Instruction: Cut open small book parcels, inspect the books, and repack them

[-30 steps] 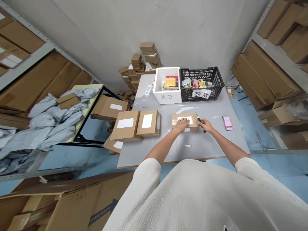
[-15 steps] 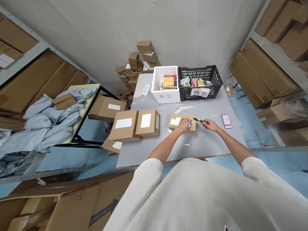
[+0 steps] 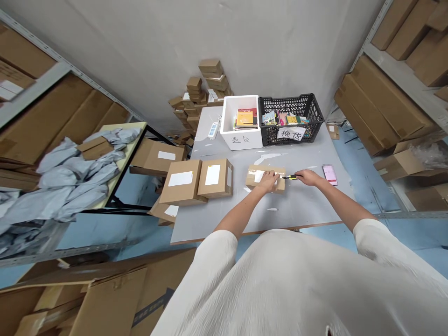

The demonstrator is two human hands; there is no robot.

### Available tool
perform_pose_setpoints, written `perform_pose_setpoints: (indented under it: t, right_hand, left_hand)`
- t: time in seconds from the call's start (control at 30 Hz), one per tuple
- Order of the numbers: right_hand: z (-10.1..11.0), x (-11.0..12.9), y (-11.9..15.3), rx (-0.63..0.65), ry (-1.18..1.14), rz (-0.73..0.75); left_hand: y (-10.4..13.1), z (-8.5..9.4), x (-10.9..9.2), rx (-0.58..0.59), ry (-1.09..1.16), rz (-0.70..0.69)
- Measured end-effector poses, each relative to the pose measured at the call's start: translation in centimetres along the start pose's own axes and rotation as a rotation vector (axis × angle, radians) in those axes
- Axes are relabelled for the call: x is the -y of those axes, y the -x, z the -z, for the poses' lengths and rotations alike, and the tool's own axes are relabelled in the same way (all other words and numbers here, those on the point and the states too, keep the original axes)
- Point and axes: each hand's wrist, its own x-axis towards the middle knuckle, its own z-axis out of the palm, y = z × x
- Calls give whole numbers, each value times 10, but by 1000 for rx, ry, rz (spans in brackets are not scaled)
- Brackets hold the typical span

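A small taped cardboard box (image 3: 251,181) with a white label lies on the grey table in front of me. My left hand (image 3: 268,181) rests on its top, fingers laid out over the label and tape. To the right, my right hand (image 3: 306,177) is closed around a black and yellow utility knife (image 3: 291,177). The knife points left, its tip at the box's right end near my left fingers; whether the blade touches the tape I cannot tell.
Two labelled cardboard boxes (image 3: 184,191) stand left on the table (image 3: 224,217). Behind are a white foam bin (image 3: 241,140) and a black crate (image 3: 317,116), both holding books. A phone (image 3: 329,175) lies at right. Grey parcels (image 3: 75,177) cover a side table.
My right hand has shifted slightly upward, and the knife has turned from slanting to nearly level, pointing at the box's right end. My left hand stays on the box.
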Motion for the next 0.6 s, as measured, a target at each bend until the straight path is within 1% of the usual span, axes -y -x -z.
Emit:
perform_pose_setpoints:
  t: [0.1, 0.17, 0.27, 0.47, 0.53, 0.6]
  right_hand:
    - [1, 5, -7, 34, -4, -12]
    - [0, 5, -6, 77, -96, -30]
    - [-6, 0, 1, 130, -278, -55]
    - [-23, -5, 24, 96, -568, -147]
    - [-29, -4, 28, 103, -625, -149]
    - [-34, -1, 29, 79, -650, -133]
  left_hand:
    - [1, 1, -1, -1, 13, 9]
    - [2, 2, -1, 0, 27, 18]
    - [3, 3, -2, 6, 48, 31]
    - [4, 2, -1, 1, 68, 40]
    - [5, 2, -1, 2, 69, 35]
    - [5, 2, -2, 5, 78, 35]
